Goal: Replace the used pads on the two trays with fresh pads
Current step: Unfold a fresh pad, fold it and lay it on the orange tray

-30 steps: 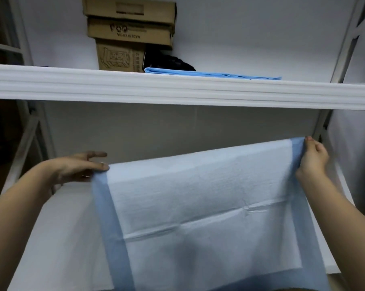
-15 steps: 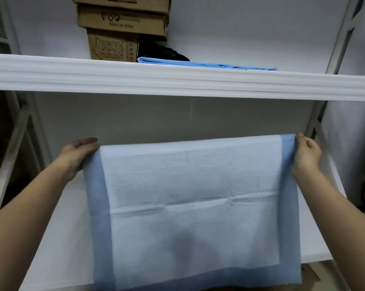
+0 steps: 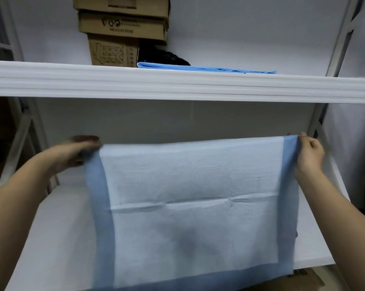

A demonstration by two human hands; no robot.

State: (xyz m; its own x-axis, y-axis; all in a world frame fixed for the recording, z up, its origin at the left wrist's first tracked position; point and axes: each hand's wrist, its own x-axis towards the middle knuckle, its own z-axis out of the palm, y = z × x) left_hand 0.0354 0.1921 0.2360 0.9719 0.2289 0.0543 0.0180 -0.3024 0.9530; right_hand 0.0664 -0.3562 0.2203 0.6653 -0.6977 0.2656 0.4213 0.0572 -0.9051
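Since the earlier frame, both hands have carried the pad (image 3: 194, 206) a little farther in over the lower tray (image 3: 51, 238), its top edge now level. It hangs spread between them. The right hand (image 3: 309, 158) pinches the far right corner with curled fingers. The left hand (image 3: 72, 154) is blurred at the left corner; its grip cannot be told. Above the hands, the upper tray (image 3: 177, 82) carries a blue pad (image 3: 206, 68) and cardboard boxes (image 3: 123, 28).

White metal shelving (image 3: 177, 80) against a white wall (image 3: 240, 28), 3 stacked cardboard boxes (image 3: 123, 28) above.
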